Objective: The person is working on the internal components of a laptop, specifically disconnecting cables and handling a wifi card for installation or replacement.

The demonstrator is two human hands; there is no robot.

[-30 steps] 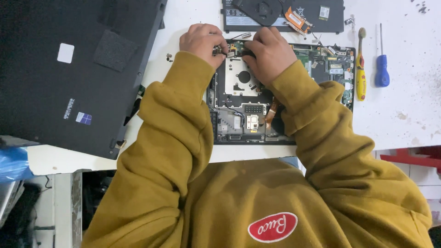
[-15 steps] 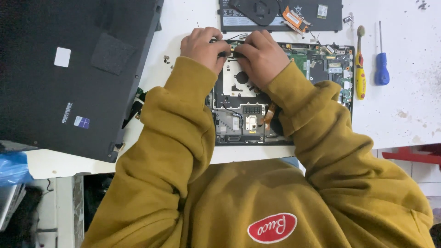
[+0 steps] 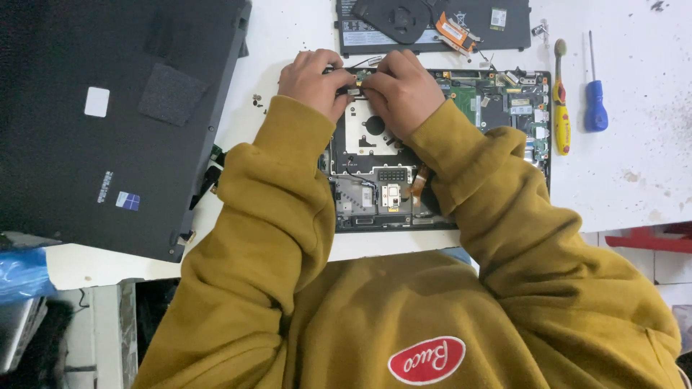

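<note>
Both hands are pressed together at the far edge of the opened laptop chassis (image 3: 440, 155): the left hand (image 3: 313, 81) and right hand (image 3: 401, 90) are pinched narrow on a small connector part (image 3: 355, 75). Even, gentle pressure is advised; nearby cables should be kept unstrained.

Opened laptop chassis (image 3: 440, 151), flat on table

Your sleeves (image 3: 274, 209) are mustard yellow; the tabletop (image 3: 634, 166) white and speckled, one screwdriver (image 3: 595, 108) blue, the other (image 3: 561, 119) yellow.
</note>
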